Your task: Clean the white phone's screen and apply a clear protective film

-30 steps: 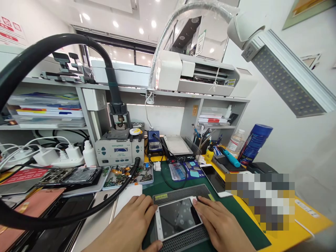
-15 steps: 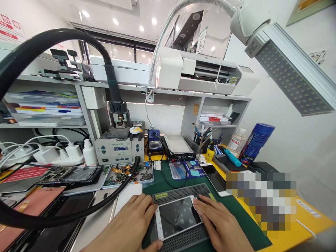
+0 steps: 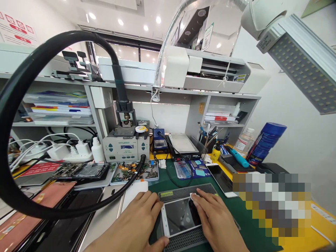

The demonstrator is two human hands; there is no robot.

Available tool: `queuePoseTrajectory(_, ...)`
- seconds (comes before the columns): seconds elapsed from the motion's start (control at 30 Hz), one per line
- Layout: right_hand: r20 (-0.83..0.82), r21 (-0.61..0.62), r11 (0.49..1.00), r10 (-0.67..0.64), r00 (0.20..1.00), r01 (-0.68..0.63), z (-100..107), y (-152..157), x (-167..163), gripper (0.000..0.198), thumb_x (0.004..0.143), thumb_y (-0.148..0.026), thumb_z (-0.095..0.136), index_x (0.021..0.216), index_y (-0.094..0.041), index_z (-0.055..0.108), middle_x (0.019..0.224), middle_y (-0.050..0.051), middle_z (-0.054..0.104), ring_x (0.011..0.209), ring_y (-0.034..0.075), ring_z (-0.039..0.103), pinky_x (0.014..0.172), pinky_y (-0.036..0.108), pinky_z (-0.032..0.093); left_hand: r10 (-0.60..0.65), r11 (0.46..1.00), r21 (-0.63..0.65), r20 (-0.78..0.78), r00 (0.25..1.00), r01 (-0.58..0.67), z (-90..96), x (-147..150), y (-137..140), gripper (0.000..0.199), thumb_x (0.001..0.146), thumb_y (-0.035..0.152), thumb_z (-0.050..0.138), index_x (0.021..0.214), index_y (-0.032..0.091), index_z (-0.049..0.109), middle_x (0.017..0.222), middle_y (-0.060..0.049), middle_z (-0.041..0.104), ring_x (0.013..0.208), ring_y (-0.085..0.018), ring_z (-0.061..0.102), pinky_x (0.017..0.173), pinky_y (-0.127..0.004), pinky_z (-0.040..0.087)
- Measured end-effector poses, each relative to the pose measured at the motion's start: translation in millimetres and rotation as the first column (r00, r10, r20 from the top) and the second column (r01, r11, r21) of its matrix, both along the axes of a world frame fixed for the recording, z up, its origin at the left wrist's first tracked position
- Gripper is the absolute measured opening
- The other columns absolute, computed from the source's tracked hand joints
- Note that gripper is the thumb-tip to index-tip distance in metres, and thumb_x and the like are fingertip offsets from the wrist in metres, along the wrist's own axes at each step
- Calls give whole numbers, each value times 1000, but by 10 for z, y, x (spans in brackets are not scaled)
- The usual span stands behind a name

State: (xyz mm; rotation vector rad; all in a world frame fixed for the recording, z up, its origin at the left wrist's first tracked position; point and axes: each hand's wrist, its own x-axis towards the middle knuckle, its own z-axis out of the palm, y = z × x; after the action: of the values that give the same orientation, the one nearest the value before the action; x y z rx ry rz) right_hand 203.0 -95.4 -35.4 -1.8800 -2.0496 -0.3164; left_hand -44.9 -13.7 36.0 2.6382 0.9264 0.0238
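Observation:
A white-framed smartphone (image 3: 181,216) lies face up on a grey perforated mat (image 3: 185,240), with pale round spots on its dark screen. My left hand (image 3: 139,218) is closed round the phone's left end, its fingers at the upper edge and its thumb at the lower corner. Over the right part of the screen, my right hand (image 3: 214,215) presses down a small white wipe (image 3: 194,197), mostly hidden under the fingertips. The right end of the phone is covered by that hand.
A black hose (image 3: 78,211) loops across the left side, above stacked phone parts. Behind stand a soldering station (image 3: 126,148), a tray of circuit boards (image 3: 157,175) and a heating plate (image 3: 181,144). Another phone (image 3: 222,180) lies right. An LED lamp (image 3: 301,59) hangs overhead.
My right hand has moved left and up over the screen with the wipe. Fewer pale spots show on the screen. My left hand stays on the phone; the whole view has shifted slightly.

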Motion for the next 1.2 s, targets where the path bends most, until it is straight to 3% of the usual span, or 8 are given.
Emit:
queuePoseTrajectory(0.3, -28, -3, 986, 167, 986, -167, 49, 111, -360, 38, 98, -9, 38, 127, -14, 62, 127, 14, 70, 127, 31, 59, 97, 47, 55, -23, 995, 98, 106, 994, 12, -89, -33, 11, 53, 80, 45, 69, 125, 17, 64, 111, -10, 63, 110, -33, 54, 107, -52, 38)
queuePoseTrajectory(0.6, -133, -64, 941, 322, 937, -332, 19, 227, -642, 39, 92, -5, 40, 122, -15, 62, 118, 12, 73, 136, 30, 49, 109, 54, 40, -37, 994, 109, 123, 992, 23, -172, -48, 23, 57, 78, 46, 69, 126, 16, 62, 113, -10, 63, 112, -31, 54, 113, -51, 32)
queuePoseTrajectory(0.8, -76, -83, 927, 361, 930, -367, -22, 213, -652, 42, 86, -10, 48, 125, -15, 62, 120, 11, 73, 136, 32, 50, 113, 54, 35, -45, 992, 120, 112, 993, 31, -171, -48, 23, 52, 79, 46, 68, 123, 17, 64, 112, -10, 63, 112, -31, 54, 113, -52, 31)
queuePoseTrajectory(1.07, 7, -11, 928, 371, 928, -371, -150, 218, -655, 34, 92, -16, 51, 124, -14, 64, 117, 11, 75, 135, 30, 50, 118, 50, 29, -30, 996, 83, 60, 998, 25, -114, -13, 29, 40, 79, 43, 68, 111, 18, 68, 110, -11, 63, 112, -34, 54, 108, -53, 34)
queuePoseTrajectory(1.2, 6, 4, 936, 351, 936, -351, -91, 167, -581, 34, 91, -14, 50, 122, -15, 64, 115, 10, 76, 135, 32, 50, 117, 53, 31, 1, 998, 64, 29, 1000, -3, -66, 20, 27, 40, 79, 42, 68, 111, 19, 68, 112, -11, 63, 114, -34, 53, 108, -52, 35)
